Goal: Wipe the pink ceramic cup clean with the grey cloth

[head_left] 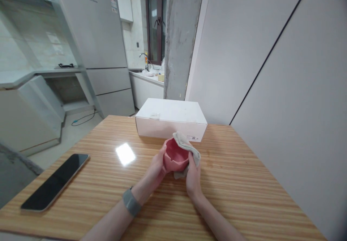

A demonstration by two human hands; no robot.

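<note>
A small pink bowl [175, 165] with a notched rim is held tilted above the table, its hollow facing me. My left hand [158, 165] grips the bowl's left side, fingers wrapped around it. Over the bowl's right rim lies a folded light grey cloth [189, 147], and part of it also hangs beneath the bowl. My right hand [193, 177] is closed on this cloth and presses it against the bowl's right side. Some fingers of both hands are hidden behind the bowl and cloth.
A white box [170, 112] sits at the table's far edge, just beyond the bowl. To the left, a dark-screened smartphone [55, 183] lies on the wood-grain table [244, 190]. A wall borders the right side; a fridge [92, 27] stands behind on the left.
</note>
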